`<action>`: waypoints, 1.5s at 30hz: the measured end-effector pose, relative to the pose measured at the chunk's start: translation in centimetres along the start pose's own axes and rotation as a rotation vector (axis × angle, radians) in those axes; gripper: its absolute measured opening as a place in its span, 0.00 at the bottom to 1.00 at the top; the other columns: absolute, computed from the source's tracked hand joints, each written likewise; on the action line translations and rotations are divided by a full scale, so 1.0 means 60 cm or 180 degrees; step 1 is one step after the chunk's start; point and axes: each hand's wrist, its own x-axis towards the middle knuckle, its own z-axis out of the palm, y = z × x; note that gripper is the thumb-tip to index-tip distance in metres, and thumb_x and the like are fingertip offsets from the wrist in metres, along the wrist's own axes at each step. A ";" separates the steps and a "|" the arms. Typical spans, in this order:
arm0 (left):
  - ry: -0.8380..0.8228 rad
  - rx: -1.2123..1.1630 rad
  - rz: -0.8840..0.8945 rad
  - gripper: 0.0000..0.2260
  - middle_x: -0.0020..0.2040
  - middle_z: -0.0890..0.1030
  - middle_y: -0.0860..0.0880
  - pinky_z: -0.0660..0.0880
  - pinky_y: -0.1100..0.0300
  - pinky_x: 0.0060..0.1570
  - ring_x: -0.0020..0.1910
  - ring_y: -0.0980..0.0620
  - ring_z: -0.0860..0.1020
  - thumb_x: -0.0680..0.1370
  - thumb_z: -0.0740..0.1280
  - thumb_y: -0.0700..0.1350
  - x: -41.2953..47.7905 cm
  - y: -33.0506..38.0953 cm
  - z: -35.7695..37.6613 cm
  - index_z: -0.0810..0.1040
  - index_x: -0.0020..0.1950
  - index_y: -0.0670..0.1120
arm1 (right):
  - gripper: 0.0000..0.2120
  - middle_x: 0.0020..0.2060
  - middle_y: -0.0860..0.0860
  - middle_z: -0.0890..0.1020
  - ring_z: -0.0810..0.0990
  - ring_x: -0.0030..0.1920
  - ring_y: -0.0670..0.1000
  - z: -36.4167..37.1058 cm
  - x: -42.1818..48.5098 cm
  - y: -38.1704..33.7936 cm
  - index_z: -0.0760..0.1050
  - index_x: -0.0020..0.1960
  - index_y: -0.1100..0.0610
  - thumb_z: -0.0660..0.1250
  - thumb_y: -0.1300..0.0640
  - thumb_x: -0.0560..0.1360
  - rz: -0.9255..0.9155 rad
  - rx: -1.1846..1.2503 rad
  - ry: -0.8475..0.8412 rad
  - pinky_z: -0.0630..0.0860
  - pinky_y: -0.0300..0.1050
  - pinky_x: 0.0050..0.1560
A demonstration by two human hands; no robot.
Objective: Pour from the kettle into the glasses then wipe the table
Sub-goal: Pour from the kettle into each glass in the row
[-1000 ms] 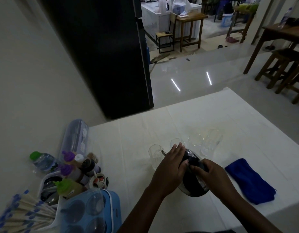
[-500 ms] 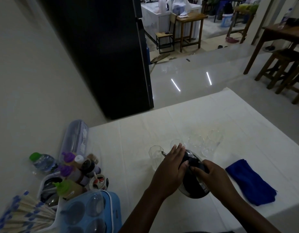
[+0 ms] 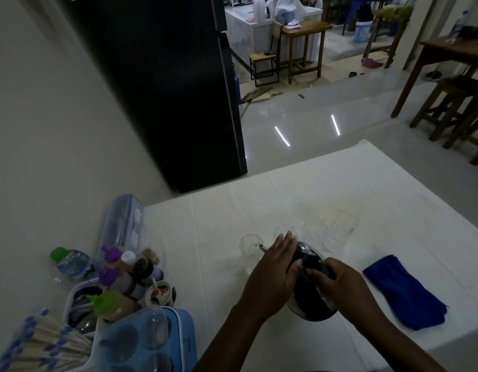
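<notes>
Your right hand (image 3: 342,285) grips the kettle (image 3: 310,304); left hand (image 3: 272,269) rests flat on its lid. Bottles (image 3: 117,280) left of kettle: labels unreadable.

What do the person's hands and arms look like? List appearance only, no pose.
Both bare: the left hand and the right hand wear no gloves, and no ring, watch or bracelet shows. The forearms are uncovered down to the frame edge, no sleeve in view.

Black fridge (image 3: 165,89); sauce bottles (image 3: 119,275) at left; wooden stools (image 3: 458,108).
</notes>
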 end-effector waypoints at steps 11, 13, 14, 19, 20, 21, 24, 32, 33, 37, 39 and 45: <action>-0.0028 -0.0028 -0.0055 0.22 0.78 0.54 0.56 0.53 0.58 0.74 0.75 0.63 0.47 0.83 0.52 0.52 -0.003 0.002 -0.004 0.54 0.76 0.51 | 0.06 0.36 0.44 0.77 0.75 0.37 0.43 0.000 -0.002 -0.009 0.72 0.45 0.48 0.65 0.47 0.73 0.0039 -0.0077 0.0048 0.68 0.33 0.33; -0.0042 -0.0037 -0.0059 0.22 0.78 0.54 0.56 0.52 0.57 0.74 0.75 0.63 0.47 0.83 0.52 0.52 -0.003 0.002 -0.005 0.54 0.77 0.51 | 0.06 0.35 0.43 0.77 0.75 0.36 0.42 0.000 -0.002 -0.011 0.73 0.45 0.48 0.65 0.47 0.73 0.0061 -0.0070 0.0046 0.69 0.34 0.33; -0.0047 -0.0041 -0.0062 0.22 0.78 0.54 0.56 0.52 0.57 0.74 0.75 0.63 0.47 0.83 0.52 0.52 -0.003 0.001 -0.005 0.54 0.76 0.51 | 0.06 0.35 0.43 0.76 0.75 0.36 0.43 0.000 -0.002 -0.012 0.73 0.45 0.48 0.65 0.47 0.73 0.0072 -0.0069 0.0045 0.69 0.34 0.33; -0.0018 -0.0068 -0.0070 0.22 0.77 0.54 0.56 0.52 0.59 0.74 0.75 0.63 0.47 0.83 0.52 0.52 -0.004 0.001 -0.006 0.55 0.76 0.51 | 0.06 0.35 0.42 0.75 0.75 0.37 0.43 -0.001 -0.004 -0.019 0.73 0.46 0.49 0.65 0.48 0.73 0.0075 -0.0022 0.0039 0.69 0.33 0.34; -0.0018 -0.0080 -0.0081 0.22 0.77 0.54 0.56 0.52 0.59 0.74 0.75 0.63 0.47 0.83 0.52 0.52 -0.003 0.001 -0.006 0.55 0.76 0.51 | 0.05 0.35 0.43 0.75 0.75 0.37 0.43 -0.001 -0.005 -0.019 0.72 0.46 0.49 0.65 0.48 0.73 0.0076 -0.0017 0.0035 0.69 0.33 0.34; -0.0024 -0.0087 -0.0093 0.22 0.77 0.54 0.56 0.52 0.59 0.74 0.75 0.64 0.47 0.83 0.52 0.52 -0.003 0.001 -0.007 0.54 0.76 0.52 | 0.05 0.35 0.43 0.75 0.75 0.37 0.43 -0.001 -0.005 -0.020 0.72 0.46 0.48 0.65 0.48 0.73 0.0075 -0.0022 0.0036 0.70 0.33 0.35; -0.0033 -0.0090 -0.0101 0.22 0.77 0.54 0.56 0.52 0.58 0.74 0.75 0.64 0.47 0.83 0.52 0.52 -0.003 0.001 -0.008 0.54 0.76 0.52 | 0.05 0.35 0.42 0.75 0.74 0.36 0.43 0.000 -0.005 -0.023 0.71 0.46 0.48 0.65 0.48 0.73 0.0075 -0.0033 0.0033 0.70 0.33 0.35; -0.0020 -0.0167 -0.0129 0.22 0.77 0.54 0.56 0.52 0.59 0.74 0.75 0.64 0.47 0.83 0.52 0.52 -0.006 0.002 -0.009 0.55 0.76 0.51 | 0.04 0.34 0.41 0.74 0.74 0.36 0.41 0.001 -0.007 -0.021 0.70 0.44 0.46 0.65 0.48 0.73 0.0071 0.0001 0.0002 0.69 0.34 0.35; -0.0022 -0.0170 -0.0128 0.22 0.77 0.54 0.56 0.52 0.59 0.74 0.75 0.64 0.47 0.83 0.52 0.52 -0.006 0.002 -0.009 0.55 0.76 0.51 | 0.04 0.34 0.41 0.75 0.74 0.36 0.41 0.001 -0.008 -0.022 0.70 0.43 0.45 0.65 0.47 0.73 0.0067 0.0015 -0.0001 0.70 0.34 0.35; -0.0028 -0.0146 -0.0140 0.22 0.77 0.55 0.56 0.53 0.59 0.74 0.75 0.64 0.48 0.83 0.52 0.52 -0.007 0.000 -0.008 0.55 0.76 0.51 | 0.06 0.33 0.41 0.75 0.75 0.36 0.41 0.003 -0.010 -0.021 0.68 0.40 0.42 0.65 0.46 0.73 0.0043 0.0041 0.0009 0.73 0.36 0.37; -0.0030 -0.0158 -0.0139 0.21 0.77 0.55 0.56 0.53 0.59 0.74 0.75 0.64 0.48 0.83 0.52 0.52 -0.007 0.000 -0.008 0.56 0.76 0.51 | 0.05 0.33 0.41 0.75 0.75 0.36 0.42 0.004 -0.010 -0.020 0.69 0.41 0.43 0.65 0.46 0.72 0.0044 0.0069 0.0020 0.73 0.37 0.38; -0.0039 -0.0173 -0.0181 0.26 0.77 0.55 0.57 0.53 0.60 0.73 0.74 0.65 0.47 0.79 0.47 0.60 -0.007 0.002 -0.008 0.56 0.76 0.52 | 0.08 0.33 0.41 0.76 0.75 0.36 0.41 0.004 -0.011 -0.019 0.68 0.37 0.41 0.65 0.46 0.72 0.0024 0.0090 0.0066 0.73 0.37 0.37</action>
